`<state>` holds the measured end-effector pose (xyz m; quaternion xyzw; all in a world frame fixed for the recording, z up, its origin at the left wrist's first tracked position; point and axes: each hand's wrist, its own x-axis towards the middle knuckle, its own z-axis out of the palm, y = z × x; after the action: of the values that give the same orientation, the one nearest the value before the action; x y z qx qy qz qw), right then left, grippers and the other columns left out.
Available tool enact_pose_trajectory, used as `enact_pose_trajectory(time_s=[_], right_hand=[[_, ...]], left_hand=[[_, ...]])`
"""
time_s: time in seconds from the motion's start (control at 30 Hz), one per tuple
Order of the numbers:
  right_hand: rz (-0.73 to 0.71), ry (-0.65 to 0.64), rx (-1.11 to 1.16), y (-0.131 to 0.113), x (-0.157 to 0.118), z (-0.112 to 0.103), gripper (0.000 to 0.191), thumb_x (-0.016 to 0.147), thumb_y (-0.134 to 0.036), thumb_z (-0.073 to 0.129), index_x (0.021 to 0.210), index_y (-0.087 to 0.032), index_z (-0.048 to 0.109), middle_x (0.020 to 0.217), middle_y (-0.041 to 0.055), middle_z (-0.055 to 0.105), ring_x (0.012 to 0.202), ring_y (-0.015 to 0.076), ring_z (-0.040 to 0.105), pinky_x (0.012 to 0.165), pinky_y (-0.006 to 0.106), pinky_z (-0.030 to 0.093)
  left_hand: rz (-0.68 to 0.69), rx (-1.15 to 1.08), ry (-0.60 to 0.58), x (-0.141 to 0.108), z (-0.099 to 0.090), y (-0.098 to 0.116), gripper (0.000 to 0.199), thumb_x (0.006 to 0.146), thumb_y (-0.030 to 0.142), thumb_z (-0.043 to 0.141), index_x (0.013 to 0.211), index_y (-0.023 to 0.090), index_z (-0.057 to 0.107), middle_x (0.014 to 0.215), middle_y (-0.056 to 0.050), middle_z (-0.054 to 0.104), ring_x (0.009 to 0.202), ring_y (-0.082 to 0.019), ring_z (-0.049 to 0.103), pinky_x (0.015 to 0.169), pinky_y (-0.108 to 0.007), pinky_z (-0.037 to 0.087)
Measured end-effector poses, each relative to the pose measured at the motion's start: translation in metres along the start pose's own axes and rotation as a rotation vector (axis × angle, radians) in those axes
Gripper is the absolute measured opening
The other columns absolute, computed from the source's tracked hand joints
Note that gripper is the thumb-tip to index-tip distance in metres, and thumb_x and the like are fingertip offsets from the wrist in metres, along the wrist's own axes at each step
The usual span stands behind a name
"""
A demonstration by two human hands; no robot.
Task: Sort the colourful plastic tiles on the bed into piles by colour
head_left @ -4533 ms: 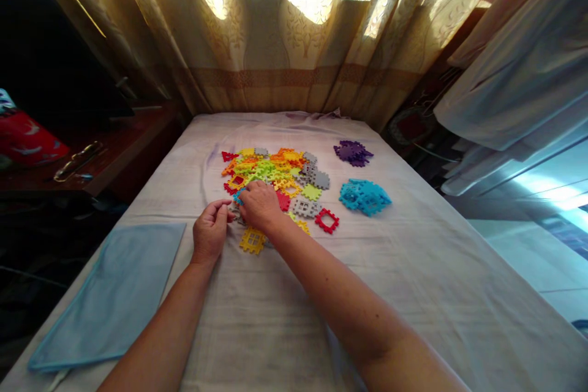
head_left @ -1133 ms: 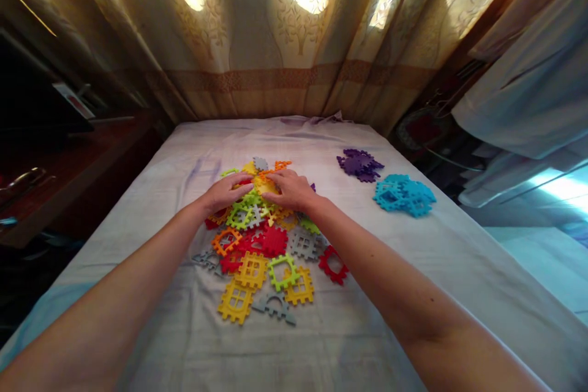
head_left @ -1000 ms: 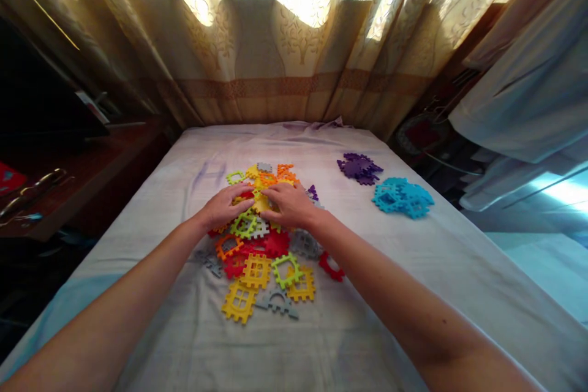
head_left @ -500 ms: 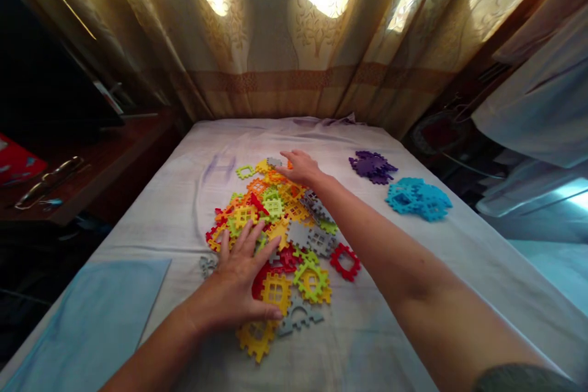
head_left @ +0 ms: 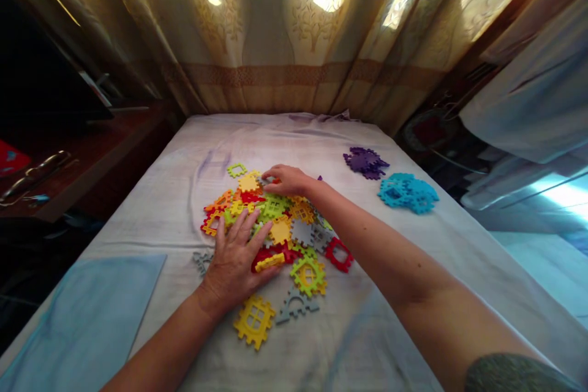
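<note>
A mixed heap of toothed plastic tiles (head_left: pixel 280 229) in yellow, green, orange, red and grey lies on the sheet. My left hand (head_left: pixel 234 257) rests on its near left side, fingers spread, with a tilted yellow tile (head_left: pixel 270 262) beside the thumb. At the far edge of the heap, my right hand (head_left: pixel 287 180) bends its fingers down onto the pieces; what lies under them is partly hidden. A yellow window tile (head_left: pixel 254 321) and a grey arched piece (head_left: pixel 297 305) lie nearest to me. A small purple tip (head_left: pixel 320 178) shows behind my right wrist.
Purple tiles (head_left: pixel 366 162) form a pile at the back right, with a pile of blue tiles (head_left: pixel 408 193) in front of it. A light blue sheet (head_left: pixel 92 312) lies at the near left. Curtains (head_left: pixel 271 30) hang beyond the bed's far edge.
My right hand has drawn back slightly toward me and curled its fingers. Under my left hand the yellow tile has tipped up, and pieces in the heap have shifted. A purple tip now shows.
</note>
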<state>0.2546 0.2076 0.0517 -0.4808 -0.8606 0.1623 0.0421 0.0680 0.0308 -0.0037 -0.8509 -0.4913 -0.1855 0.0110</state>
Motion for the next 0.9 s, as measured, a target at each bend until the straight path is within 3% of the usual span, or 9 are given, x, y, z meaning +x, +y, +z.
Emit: enact_pose_trajectory(time_s=[0.17,0.33,0.4,0.53,0.6,0.67,0.77,0.9], right_hand=[[-0.078,0.018,0.025,-0.01,-0.052,-0.003,0.05,0.09,-0.041,0.058,0.137,-0.024,0.058,0.137,0.0064,0.063,0.126,0.0233,0.057,0.106,0.035,0.041],[-0.155,0.246,0.26,-0.006,-0.108,0.001,0.045,0.09,-0.044,0.058,0.128,-0.021,0.065,0.133,0.0084,0.065,0.125,0.0222,0.059,0.109,0.038,0.041],[-0.089,0.412,0.409,0.009,-0.127,0.006,0.041,0.09,-0.046,0.054,0.12,-0.022,0.069,0.126,0.0076,0.069,0.119,0.0221,0.062,0.106,0.039,0.044],[0.247,0.79,0.564,0.051,-0.157,0.028,0.042,0.088,-0.049,0.051,0.106,-0.018,0.073,0.112,0.0118,0.074,0.109,0.0258,0.067,0.101,0.043,0.048],[0.384,0.882,0.537,0.064,-0.167,0.043,0.042,0.084,-0.048,0.054,0.105,-0.017,0.073,0.114,0.0136,0.073,0.112,0.0283,0.065,0.104,0.047,0.046],[0.442,0.857,0.533,0.065,-0.174,0.058,0.04,0.082,-0.046,0.056,0.107,-0.019,0.073,0.116,0.0128,0.072,0.113,0.0288,0.064,0.106,0.048,0.045],[0.367,0.764,0.623,0.05,-0.178,0.074,0.039,0.084,-0.044,0.053,0.11,-0.023,0.072,0.117,0.0083,0.073,0.11,0.0258,0.066,0.104,0.046,0.048],[0.335,0.877,0.726,0.041,-0.183,0.078,0.042,0.087,-0.045,0.046,0.11,-0.022,0.072,0.115,0.0071,0.074,0.11,0.0236,0.066,0.102,0.043,0.049]], left_hand=[[0.003,0.046,0.039,0.001,-0.005,-0.004,0.076,0.082,0.064,0.06,0.147,0.028,0.045,0.157,-0.015,0.037,0.145,-0.039,0.032,0.118,-0.067,0.005],[-0.062,0.035,-0.058,-0.025,-0.02,-0.001,0.097,0.074,0.069,0.066,0.154,0.027,0.03,0.162,-0.017,0.026,0.148,-0.041,0.024,0.116,-0.068,0.01],[-0.068,0.038,-0.115,-0.045,-0.023,0.005,0.11,0.068,0.071,0.07,0.157,0.027,0.021,0.164,-0.018,0.02,0.149,-0.043,0.019,0.116,-0.069,0.01],[-0.099,0.063,-0.183,-0.072,-0.017,0.015,0.114,0.065,0.068,0.073,0.157,0.029,0.02,0.165,-0.017,0.017,0.15,-0.044,0.015,0.115,-0.069,0.012],[-0.147,0.072,-0.161,-0.067,-0.01,0.017,0.1,0.073,0.064,0.068,0.156,0.028,0.025,0.164,-0.017,0.018,0.15,-0.043,0.017,0.116,-0.068,0.013],[-0.194,0.075,-0.119,-0.052,-0.004,0.019,0.085,0.081,0.059,0.062,0.154,0.027,0.031,0.164,-0.017,0.021,0.15,-0.042,0.019,0.116,-0.067,0.013],[-0.261,0.05,-0.084,-0.024,0.001,0.026,0.078,0.085,0.054,0.059,0.153,0.025,0.034,0.163,-0.018,0.024,0.15,-0.04,0.02,0.115,-0.068,0.011],[-0.33,-0.007,0.016,-0.007,0.004,0.035,0.081,0.085,0.055,0.059,0.153,0.022,0.032,0.162,-0.02,0.023,0.15,-0.039,0.018,0.115,-0.069,0.01]])
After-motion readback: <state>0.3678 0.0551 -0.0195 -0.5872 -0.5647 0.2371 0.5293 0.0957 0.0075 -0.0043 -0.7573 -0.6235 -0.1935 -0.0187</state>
